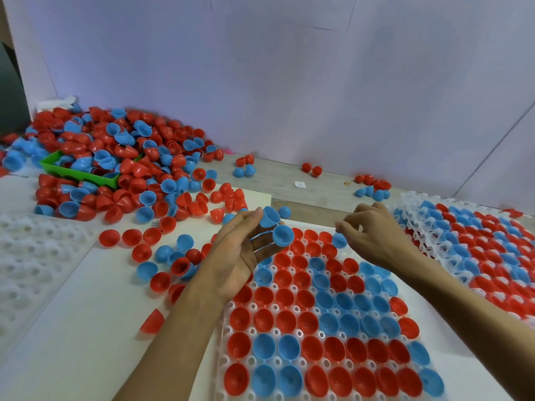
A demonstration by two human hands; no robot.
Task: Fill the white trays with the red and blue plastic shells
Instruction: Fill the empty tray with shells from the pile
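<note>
Now the left hand (237,256) sits palm-up over the ten o'clock corner of the white tray (252,306), its fingers loosely curled around a small stock of blue shells (278,227): one pinched up near the thumb, another cradled on the fingertips, so the supply stays within reach of the open sockets. The right hand (373,233) hovers over the tray's far edge at about one o'clock, thumb and forefinger drawn narrow together; whether they nip anything I cannot tell, since the tips are small and turned away. Just below them a single blue shell (339,241) sits at the tray's far row, and my guess is that this socket is the one being served. Nearly every pocket of the tray is filled, red and blue cups facing up, which suggests this tray is close to done; only a few far-edge sockets look open. At three o'clock a stack of filled trays (469,244) lies parked aside, presumably finished. At nine o'clock an empty tray (26,256) waits its turn. The loose pile of shells (121,163), heaped over a green bin (75,173) at ten to eleven o'clock, is the reservoir, with strays scattered toward the working tray for easy grabbing.
</note>
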